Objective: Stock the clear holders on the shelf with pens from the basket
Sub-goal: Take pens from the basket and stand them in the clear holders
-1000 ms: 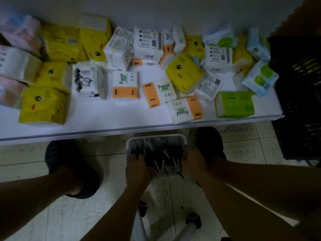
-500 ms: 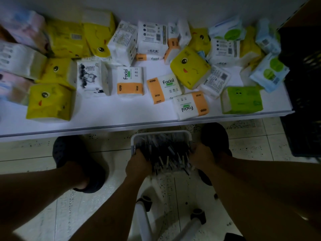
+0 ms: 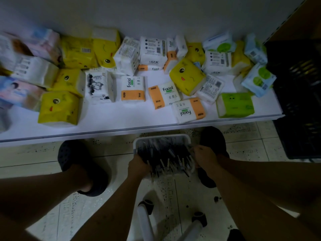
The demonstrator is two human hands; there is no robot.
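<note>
Pens (image 3: 165, 153), dark-barrelled with pale ends, lie heaped in a white basket (image 3: 161, 137) at the lower middle of the view. The basket sits low, just in front of the front edge of a white shelf (image 3: 121, 119), between the person's two dark shoes (image 3: 78, 162) and above a pale, speckled tiled floor (image 3: 243, 150). Several pens poke out over the basket's near edge.

The left hand (image 3: 139, 165) is at the basket's near left corner. Its grip is closed on the rim there, with the fingers curled out of sight beyond the back of the hand. The right hand (image 3: 205, 156) is on the right rim, its grip likewise clamped on the basket, knuckles bent over the edge. Both bare forearms reach in from the bottom of the view.

Below the basket, white tubular legs (image 3: 145, 221) run toward the viewer, with dark wheels (image 3: 199, 219) on them. Whether the basket rests on this frame cannot be told.

The shelf carries a jumble of soft tissue packs. A yellow pack (image 3: 58, 108) printed with a cartoon face stands at the left front. Orange-and-white packs (image 3: 132, 88) marked "Facial" lie in the middle. A green pack (image 3: 235, 105) lies on its side near the right front edge. More yellow, white and pale blue packs crowd the back against a grey wall; those at the far left are blurred. A black crate (image 3: 298, 101) stands at the shelf's right end.
</note>
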